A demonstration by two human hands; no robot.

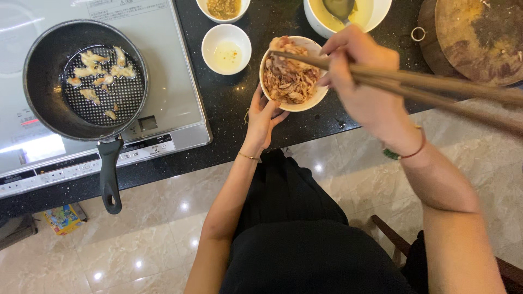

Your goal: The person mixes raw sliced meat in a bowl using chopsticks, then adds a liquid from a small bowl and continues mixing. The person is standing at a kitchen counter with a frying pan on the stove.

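My left hand point(263, 117) cups the near side of a white bowl point(305, 103) filled with raw sliced meat point(289, 79), which stands on the black counter. My right hand point(366, 87) grips a pair of long wooden chopsticks point(436, 90). Their tips reach over the bowl's far left rim and pinch a piece of meat there. To the left, a black frying pan point(46, 98) sits on a silver induction cooktop point(163, 103), with several pale meat pieces point(101, 76) frying in it.
A small white bowl point(226, 49) with a little oil stands between pan and meat bowl. Behind it are a bowl of minced seasoning point(223, 8) and a large bowl of yellow liquid with a spoon point(346, 11). A round wooden board point(474, 38) lies far right.
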